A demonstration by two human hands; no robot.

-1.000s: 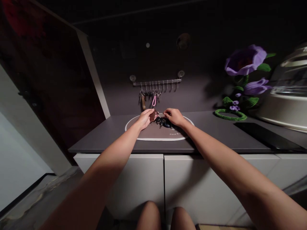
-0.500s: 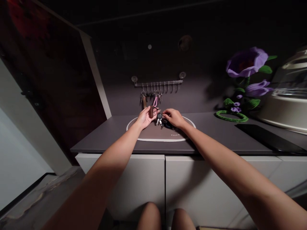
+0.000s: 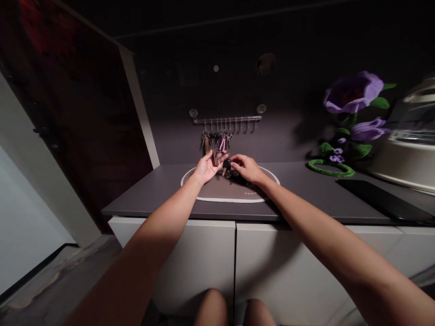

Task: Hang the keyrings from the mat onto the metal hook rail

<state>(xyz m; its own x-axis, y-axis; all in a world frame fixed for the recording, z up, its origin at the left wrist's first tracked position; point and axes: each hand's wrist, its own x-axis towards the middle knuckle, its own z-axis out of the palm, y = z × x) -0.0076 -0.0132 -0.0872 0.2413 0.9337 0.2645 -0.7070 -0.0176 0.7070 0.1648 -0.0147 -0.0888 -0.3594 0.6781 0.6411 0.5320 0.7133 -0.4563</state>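
Above a brown oval mat (image 3: 220, 193) with a pale rim, my left hand (image 3: 206, 168) is turned palm up, with a brown fob (image 3: 215, 157) held at its fingers. My right hand (image 3: 247, 168) is closed in a pinch on a bunch of keys (image 3: 226, 165) with a black head, just right of my left fingertips. Behind the hands, a clear hook rail (image 3: 227, 119) on the wall carries several keys, a brown strap (image 3: 207, 144) and a pink loop (image 3: 223, 144).
Purple flowers (image 3: 354, 95) with a green ring base (image 3: 331, 168) stand at the right. Beside them are a dark flat object (image 3: 380, 199) and a cream domed appliance (image 3: 404, 158). White cabinet doors (image 3: 200, 258) lie below the grey counter (image 3: 136, 192).
The keys at my right fingers have turned, and the fob in my left hand is tilted differently. The pink loop looks wider. The whole view has shifted slightly.
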